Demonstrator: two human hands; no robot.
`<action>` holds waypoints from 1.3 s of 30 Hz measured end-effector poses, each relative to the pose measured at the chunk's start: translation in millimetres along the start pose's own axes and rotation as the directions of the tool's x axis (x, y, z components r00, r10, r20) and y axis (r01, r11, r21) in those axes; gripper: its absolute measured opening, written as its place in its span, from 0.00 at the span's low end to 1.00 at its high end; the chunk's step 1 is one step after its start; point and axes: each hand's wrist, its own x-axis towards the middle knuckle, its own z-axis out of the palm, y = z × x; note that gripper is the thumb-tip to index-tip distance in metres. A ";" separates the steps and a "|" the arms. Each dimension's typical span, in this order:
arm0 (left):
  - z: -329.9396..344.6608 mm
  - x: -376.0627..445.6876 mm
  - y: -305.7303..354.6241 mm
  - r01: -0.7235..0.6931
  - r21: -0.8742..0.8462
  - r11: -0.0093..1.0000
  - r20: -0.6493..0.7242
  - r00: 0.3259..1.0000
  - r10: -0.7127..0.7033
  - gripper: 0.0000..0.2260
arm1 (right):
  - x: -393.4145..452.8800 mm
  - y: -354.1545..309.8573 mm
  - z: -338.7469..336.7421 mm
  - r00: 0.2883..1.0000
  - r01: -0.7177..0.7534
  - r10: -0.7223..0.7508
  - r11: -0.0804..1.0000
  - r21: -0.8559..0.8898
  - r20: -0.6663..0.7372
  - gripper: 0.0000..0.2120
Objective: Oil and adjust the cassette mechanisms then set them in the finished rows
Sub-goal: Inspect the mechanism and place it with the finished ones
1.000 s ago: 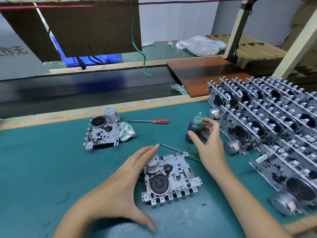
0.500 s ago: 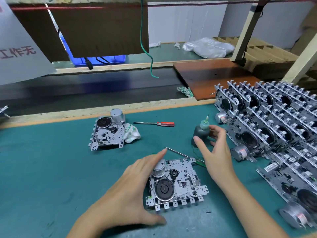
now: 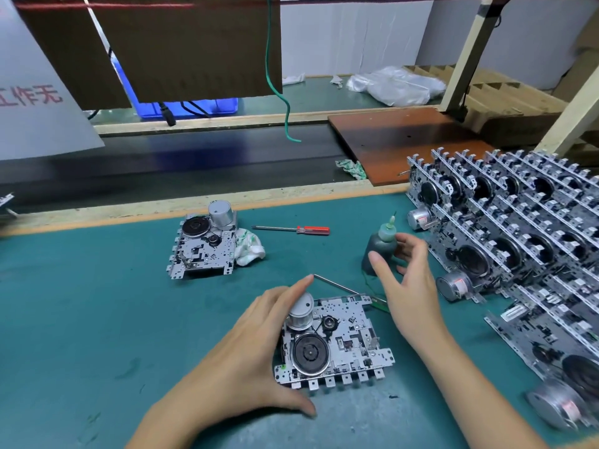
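A green-matted counter (image 3: 97, 319) fronts a dark conveyor belt (image 3: 194, 163). Nearest, the left hand (image 3: 246, 358) cups the cassette mechanism (image 3: 337, 345) from nine o'clock, fingers straight against its side, probably steadying it for oiling. At one o'clock the right hand (image 3: 408, 286) spreads loose fingers around the oil bottle (image 3: 381, 251), not visibly gripping. Farther off lie a second mechanism (image 3: 204, 247), rag (image 3: 248, 247) and screwdriver (image 3: 291, 229); finished rows (image 3: 518, 228) stand at two o'clock.
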 end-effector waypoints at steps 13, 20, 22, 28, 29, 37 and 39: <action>4.0 3.5 11.4 -0.059 0.129 0.990 -0.113 0.991 0.074 0.49 | 0.3 -0.7 0.7 1.000 -0.013 0.013 1.000 0.013 -0.005 0.17; 3.7 2.3 2.4 -0.037 0.099 0.994 -0.018 0.999 0.039 0.54 | 0.2 -1.7 -0.3 1.000 -0.017 0.017 1.000 0.018 -0.009 0.17; 4.3 1.8 1.6 -0.022 0.075 0.997 -0.014 1.000 0.023 0.55 | 0.1 -1.9 0.0 1.000 -0.018 0.018 1.000 0.015 -0.010 0.16; 5.4 1.3 2.3 -0.026 0.073 0.997 -0.013 1.000 0.027 0.56 | -0.8 -1.5 0.2 1.000 -0.023 0.023 1.000 0.005 -0.011 0.16; 5.6 0.7 2.6 -0.020 0.055 0.998 -0.015 1.000 0.021 0.57 | -0.9 -1.1 0.0 1.000 -0.025 0.025 1.000 0.004 -0.009 0.16; 3.8 1.8 3.6 -0.026 0.002 1.000 -0.056 0.998 0.027 0.55 | -0.8 2.4 -5.8 0.997 -0.033 0.035 0.999 0.027 -0.071 0.15; 3.2 0.7 3.3 -0.040 0.013 0.999 -0.026 0.999 0.041 0.55 | -2.5 2.0 -5.7 0.997 -0.035 0.037 0.999 0.027 -0.071 0.15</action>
